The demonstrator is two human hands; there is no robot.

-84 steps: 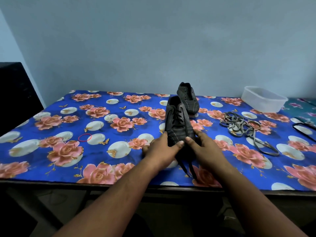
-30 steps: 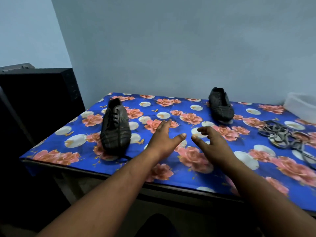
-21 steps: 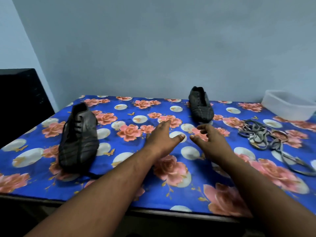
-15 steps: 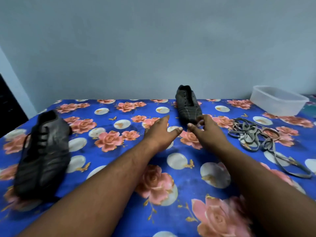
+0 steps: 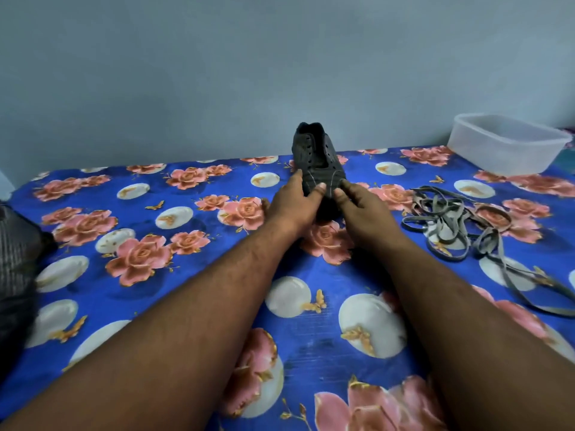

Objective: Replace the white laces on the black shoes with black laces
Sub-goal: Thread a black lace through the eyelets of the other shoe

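A black shoe (image 5: 313,150) with bare eyelets stands at the back of the table, toe toward me. My left hand (image 5: 291,204) grips the left side of its toe, thumb on top. On the right side of the toe, my right hand (image 5: 362,209) holds it the same way. A second black shoe (image 5: 15,259) lies at the left edge, partly cut off by the frame. Removed greyish-white laces (image 5: 451,219) lie in a loose tangle to the right of my right hand.
The table (image 5: 186,275) carries a blue cloth with pink roses and white circles. A clear plastic tub (image 5: 504,144) stands at the back right by the wall. The pale wall rises right behind the far shoe.
I set the first shoe down at the left, then both hands reached forward across the cloth and took hold of the far shoe's toe. The view swung back toward the centre.
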